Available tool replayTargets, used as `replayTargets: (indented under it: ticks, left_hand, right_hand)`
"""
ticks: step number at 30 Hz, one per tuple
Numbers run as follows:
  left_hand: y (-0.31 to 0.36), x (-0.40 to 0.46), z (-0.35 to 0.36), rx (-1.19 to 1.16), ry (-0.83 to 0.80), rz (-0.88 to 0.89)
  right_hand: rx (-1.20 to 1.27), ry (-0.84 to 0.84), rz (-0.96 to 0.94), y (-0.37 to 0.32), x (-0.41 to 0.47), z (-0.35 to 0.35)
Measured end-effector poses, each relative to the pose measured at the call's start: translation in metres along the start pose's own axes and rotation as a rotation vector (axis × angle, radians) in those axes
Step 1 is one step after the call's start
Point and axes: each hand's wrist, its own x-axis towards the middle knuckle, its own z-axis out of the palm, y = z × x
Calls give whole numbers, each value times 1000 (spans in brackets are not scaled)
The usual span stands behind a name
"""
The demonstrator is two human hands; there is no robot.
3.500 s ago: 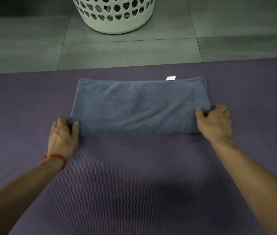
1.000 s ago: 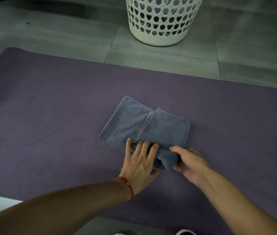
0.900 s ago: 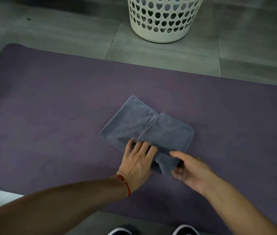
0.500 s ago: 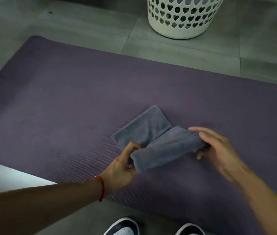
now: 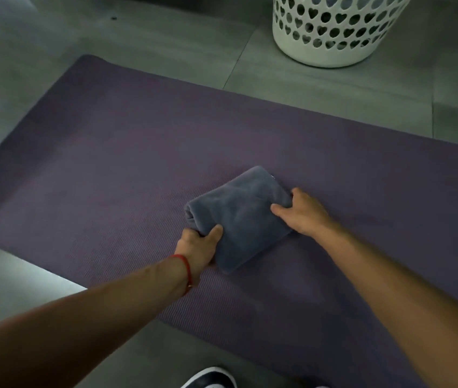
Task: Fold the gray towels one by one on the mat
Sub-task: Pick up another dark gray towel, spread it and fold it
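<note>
Folded gray towel [image 5: 243, 219] lies on the purple mat [image 5: 110, 169] — long axis diagonal, near end lower-right of the far one. Left hand [image 5: 198, 247] grips its left edge, thumb on top; right hand [image 5: 303, 212] pinches the right edge. White heart-cutout laundry basket [image 5: 331, 32] stands on the floor beyond.

no readable text, small white tag on gray towel [image 5: 239, 217] too blurred
</note>
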Motion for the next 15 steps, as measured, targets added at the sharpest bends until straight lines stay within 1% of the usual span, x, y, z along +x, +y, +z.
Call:
replayTargets:
  ticks: [2,4,8,10,12,15]
  left_hand:
    - [3,1,1,-5,18,-35]
    - [8,5,-6,-38,-19,-106]
    - [28,7,-9,-99,-220,-252]
    - [52,-2,0,-50,-344,-280]
    - [89,-13,13,23,-408,-216]
    - [159,-41,37,109,-447,-56]
  right_hand:
    - [94,-87,90,4,-4,-4]
    - [181,-177,161,10,-11,-10]
    - [639,-323,252,35,-27,-19]
    - [772,-356,231,47,-37,-31]
    - [855,-329,217,54,-51,-56]
    - [1044,-207,256,58,-79,-112]
